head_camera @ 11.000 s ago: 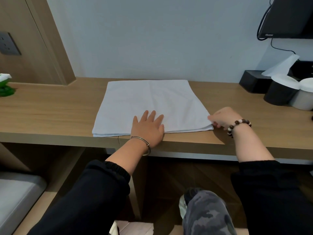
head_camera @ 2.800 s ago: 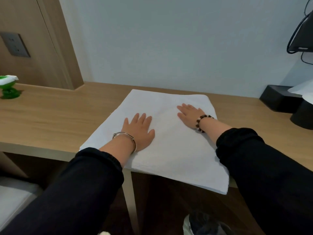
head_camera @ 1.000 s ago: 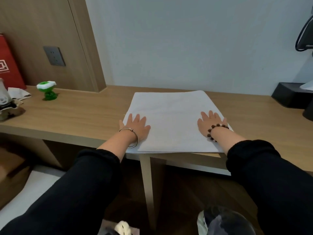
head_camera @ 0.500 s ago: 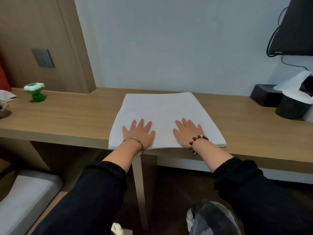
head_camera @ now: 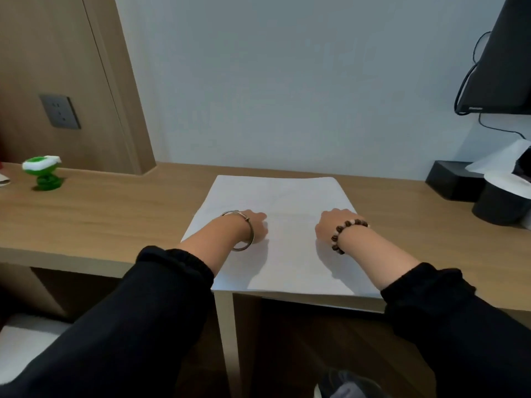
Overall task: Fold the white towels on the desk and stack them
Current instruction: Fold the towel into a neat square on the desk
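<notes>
While both hands rest on it, the white towel (head_camera: 275, 202) lies flat on the desk (head_camera: 115, 219).
I see the left hand (head_camera: 257, 226) toward its 9 o'clock edge and the right hand (head_camera: 330, 222) toward 3 o'clock; fingers are hidden, so I cannot tell if they lie flat or curl. A green toy (head_camera: 43, 176) stands far off at 9 o'clock.

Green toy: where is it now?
Head view: the green toy stands at the far left of the desk, below the socket and well left of the towel.
</notes>
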`<move>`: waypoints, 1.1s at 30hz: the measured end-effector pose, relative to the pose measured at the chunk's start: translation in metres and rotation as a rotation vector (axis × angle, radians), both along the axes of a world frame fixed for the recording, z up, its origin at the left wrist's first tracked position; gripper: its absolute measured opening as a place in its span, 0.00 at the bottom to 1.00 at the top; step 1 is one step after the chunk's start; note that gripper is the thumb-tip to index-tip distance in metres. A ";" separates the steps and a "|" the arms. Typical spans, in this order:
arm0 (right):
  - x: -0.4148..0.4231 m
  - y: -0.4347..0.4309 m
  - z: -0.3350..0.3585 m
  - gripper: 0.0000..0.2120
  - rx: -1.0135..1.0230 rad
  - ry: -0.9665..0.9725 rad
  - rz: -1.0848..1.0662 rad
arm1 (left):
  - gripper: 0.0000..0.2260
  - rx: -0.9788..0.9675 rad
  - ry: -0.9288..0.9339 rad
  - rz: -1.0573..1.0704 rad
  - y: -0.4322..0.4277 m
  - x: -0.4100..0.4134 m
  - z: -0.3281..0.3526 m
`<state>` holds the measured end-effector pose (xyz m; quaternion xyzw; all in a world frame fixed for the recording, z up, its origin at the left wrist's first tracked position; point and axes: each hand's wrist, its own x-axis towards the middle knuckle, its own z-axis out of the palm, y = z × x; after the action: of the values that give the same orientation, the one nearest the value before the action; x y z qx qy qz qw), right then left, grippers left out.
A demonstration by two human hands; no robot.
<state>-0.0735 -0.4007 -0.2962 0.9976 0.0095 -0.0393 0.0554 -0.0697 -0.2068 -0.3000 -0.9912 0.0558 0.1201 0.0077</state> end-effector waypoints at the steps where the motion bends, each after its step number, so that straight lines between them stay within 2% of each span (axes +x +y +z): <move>1: 0.014 0.005 -0.001 0.17 0.043 -0.003 0.034 | 0.22 -0.012 -0.021 -0.008 -0.004 0.011 -0.003; 5: 0.064 0.024 -0.016 0.21 0.100 -0.029 0.095 | 0.22 -0.028 -0.049 0.006 -0.026 0.050 -0.018; 8: 0.096 0.026 -0.028 0.24 0.139 0.042 0.088 | 0.23 -0.037 -0.086 0.053 -0.036 0.074 -0.029; 14: 0.135 0.012 -0.049 0.26 0.183 0.108 0.213 | 0.25 -0.066 -0.074 0.057 -0.023 0.104 -0.047; 23: 0.171 -0.069 -0.061 0.28 0.227 0.016 -0.043 | 0.28 -0.065 -0.102 0.273 0.046 0.138 -0.051; 30: 0.175 -0.075 -0.063 0.28 0.228 0.003 -0.085 | 0.31 -0.100 -0.040 0.356 0.072 0.169 -0.049; 33: 0.174 -0.075 -0.061 0.28 0.216 0.012 -0.098 | 0.32 -0.148 -0.015 0.460 0.092 0.177 -0.046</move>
<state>0.1010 -0.4752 -0.3571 0.9968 -0.0350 -0.0465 -0.0543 0.1072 -0.1148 -0.3456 -0.9766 -0.1628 0.1068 -0.0919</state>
